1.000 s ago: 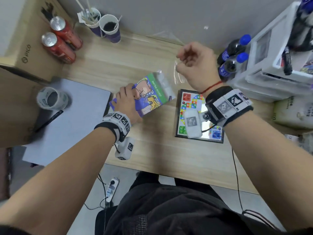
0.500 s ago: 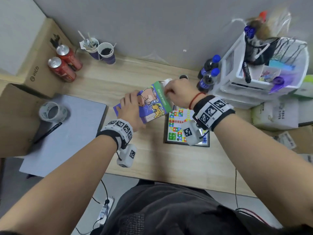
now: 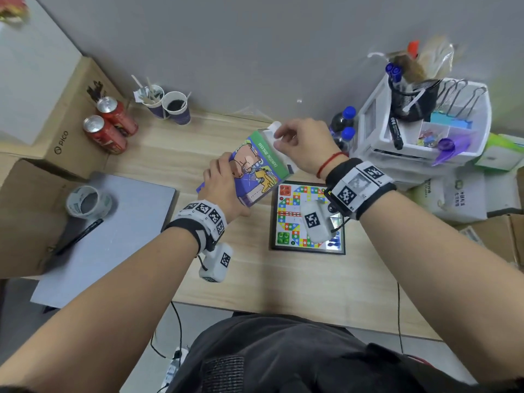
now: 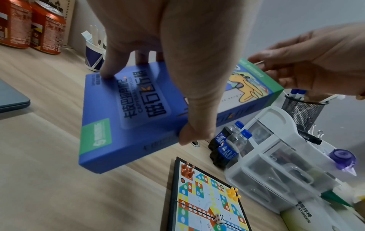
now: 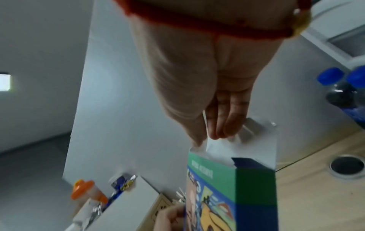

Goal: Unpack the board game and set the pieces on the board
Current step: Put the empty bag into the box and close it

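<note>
The blue and green game box [image 3: 255,168] is tilted up off the wooden table [image 3: 283,279]. My left hand [image 3: 224,180] grips its near end, thumb on one edge and fingers on the blue back [image 4: 128,109]. My right hand [image 3: 286,137] pinches the white end flap [image 5: 227,146] at the box's far, open end. The colourful game board [image 3: 295,219] lies flat under my right wrist. On it stand orange pieces [image 4: 187,169], yellow pieces [image 4: 233,193], green pieces [image 3: 283,237], blue pieces [image 3: 334,241] and a white die [image 4: 219,218].
Two dark bottles with blue caps [image 3: 344,129] and a white desk organiser [image 3: 419,131] stand right of the box. Two red cans [image 3: 109,124] and two paper cups [image 3: 170,104] are at the back left. A grey laptop [image 3: 113,236], a tape roll [image 3: 88,201] and a pen [image 3: 80,235] lie left.
My right hand came down from holding a clear bag in the air and now pinches the box's end flap. My left hand has raised and tilted the box.
</note>
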